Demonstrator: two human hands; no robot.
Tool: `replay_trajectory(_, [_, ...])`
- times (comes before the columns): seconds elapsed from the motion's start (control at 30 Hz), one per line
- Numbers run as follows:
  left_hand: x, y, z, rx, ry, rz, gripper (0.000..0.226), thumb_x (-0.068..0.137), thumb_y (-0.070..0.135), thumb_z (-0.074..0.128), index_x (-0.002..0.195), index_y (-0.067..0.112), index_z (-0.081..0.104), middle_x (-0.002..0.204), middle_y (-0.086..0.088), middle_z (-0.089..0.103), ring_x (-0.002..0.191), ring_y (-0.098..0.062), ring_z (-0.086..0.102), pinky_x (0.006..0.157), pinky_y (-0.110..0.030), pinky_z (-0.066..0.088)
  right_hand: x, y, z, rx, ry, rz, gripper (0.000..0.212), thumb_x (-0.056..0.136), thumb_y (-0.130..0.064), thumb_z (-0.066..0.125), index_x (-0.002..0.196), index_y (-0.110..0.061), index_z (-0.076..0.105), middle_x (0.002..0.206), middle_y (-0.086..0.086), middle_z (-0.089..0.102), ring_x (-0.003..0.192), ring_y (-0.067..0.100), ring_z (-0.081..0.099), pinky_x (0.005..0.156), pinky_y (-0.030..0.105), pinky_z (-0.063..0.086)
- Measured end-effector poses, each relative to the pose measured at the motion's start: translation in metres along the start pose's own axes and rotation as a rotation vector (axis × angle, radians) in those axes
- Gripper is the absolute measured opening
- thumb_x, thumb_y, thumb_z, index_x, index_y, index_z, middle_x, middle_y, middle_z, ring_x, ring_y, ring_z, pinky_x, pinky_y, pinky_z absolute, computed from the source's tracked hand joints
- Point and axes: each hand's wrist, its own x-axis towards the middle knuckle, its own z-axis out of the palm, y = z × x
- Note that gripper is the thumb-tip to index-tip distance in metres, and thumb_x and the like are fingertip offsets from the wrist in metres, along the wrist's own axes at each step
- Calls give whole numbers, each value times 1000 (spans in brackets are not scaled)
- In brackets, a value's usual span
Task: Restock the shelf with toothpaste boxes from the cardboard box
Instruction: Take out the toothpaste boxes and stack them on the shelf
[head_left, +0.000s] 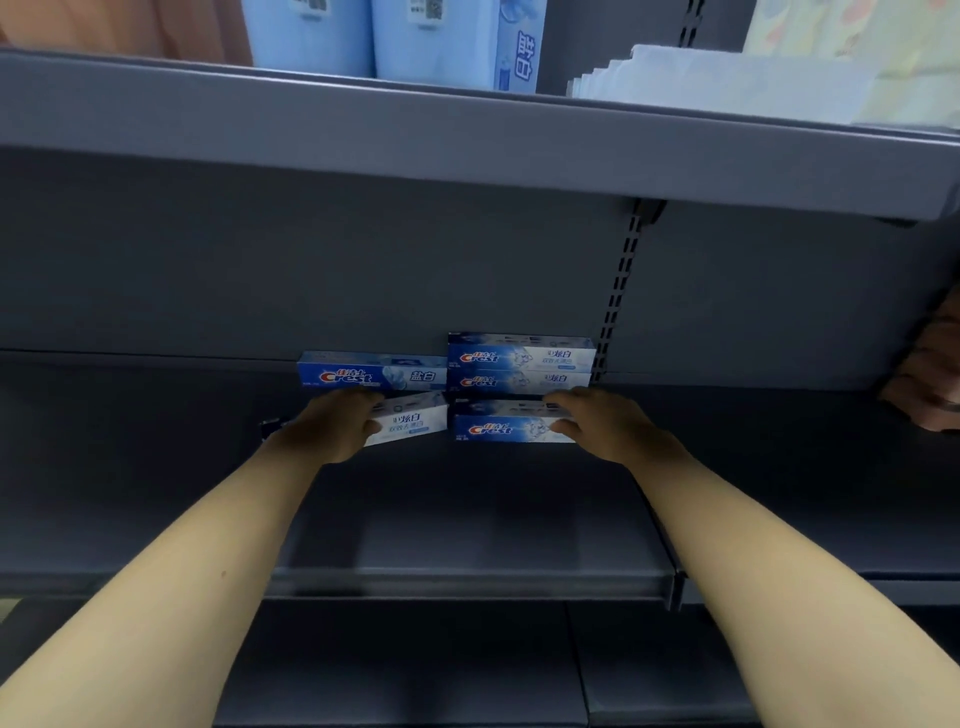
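Both hands gripping Crest boxes on the grey shelf (467, 519).
My left hand (332, 426) clamps one toothpaste box (410, 418), my right hand (597, 421) another (504, 423); long axes left-right, before the stacked boxes (519, 364).

Looked like a retail shop aisle. Main giveaway was the grey metal gondola shelf (467, 519): slotted upright (621, 291) in the back panel behind it, bracket-hung upper shelf (467, 140) above it. Crest-branded toothpaste boxes (519, 364) were stacked at the back of the grey shelf, labels facing out, several identical units. Above it, on the upper shelf, sat pale blue product packs (395, 41) and more packaged goods to their right
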Motion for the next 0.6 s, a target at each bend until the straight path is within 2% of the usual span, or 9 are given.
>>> replay_trajectory(0.37, [-14, -18, -4, -65, 67, 53, 41, 95, 19, 52, 136, 11, 48, 137, -10, 51, 122, -25, 51, 102, -36, 42, 48, -15, 6, -72, 72, 88, 43, 98, -31, 46, 140, -23, 45, 135, 7, 44, 127, 24, 41, 95, 41, 49])
replay_trajectory(0.6, [-10, -3, -1, -101, 72, 170, 45, 95, 18, 54, 139, 11, 46, 141, -10, 49, 129, -24, 47, 108, -33, 37, 57, -21, 7, -70, 122, 144, 31, 96, -18, 52, 125, -12, 59, 124, 9, 52, 114, 25, 55, 88, 37, 51])
